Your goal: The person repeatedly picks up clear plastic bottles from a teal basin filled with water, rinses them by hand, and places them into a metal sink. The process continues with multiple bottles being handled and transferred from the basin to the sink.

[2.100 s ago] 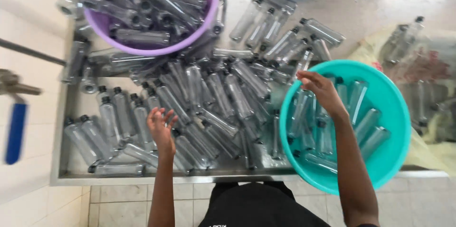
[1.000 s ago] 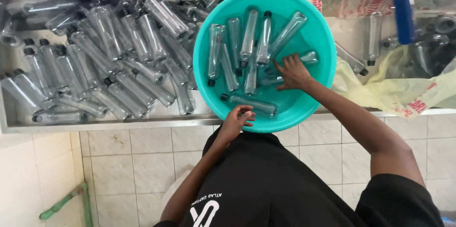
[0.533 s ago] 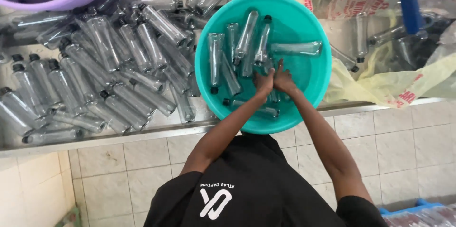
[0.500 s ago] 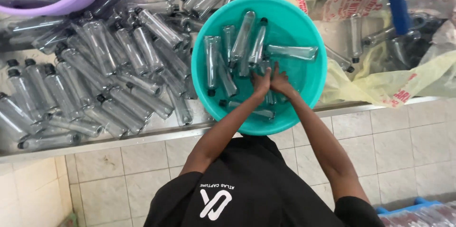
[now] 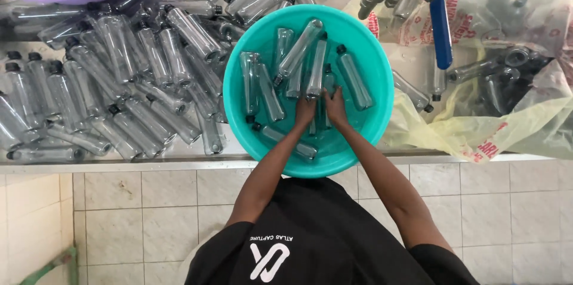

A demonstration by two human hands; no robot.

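- The round teal plastic basin (image 5: pixel 382 82) sits at the front lip of the steel tabletop (image 5: pixel 119 162), its near rim hanging a little over the tiled drop; a hard push down on that side could, I judge, tip it and spill what lies inside.
- Both hands meet in the middle of the basin: the left hand (image 5: pixel 305 112) and the right hand (image 5: pixel 335 108) press side by side around a small clear plastic bottle (image 5: pixel 315 122). The fingers look closed about it, but the hands hide most of it, so I cannot tell how firm the grip is or which hand bears it.
- The basin looks wet, so that bottle may slide out of the hands and land among the other clear bottles with dark caps (image 5: pixel 355 77) lying loose in the basin.
- Left of the basin, the crowded heap of clear capped bottles (image 5: pixel 119 82) reaches the tabletop edge; a knock from the left elbow could roll one off onto the floor.
- Right of the basin, the yellow plastic bag (image 5: pixel 513 124) holding more bottles slumps near the rim and could snag a forearm.
- Above the bag, a tap with a blue handle (image 5: pixel 440 28) hangs close to the basin.
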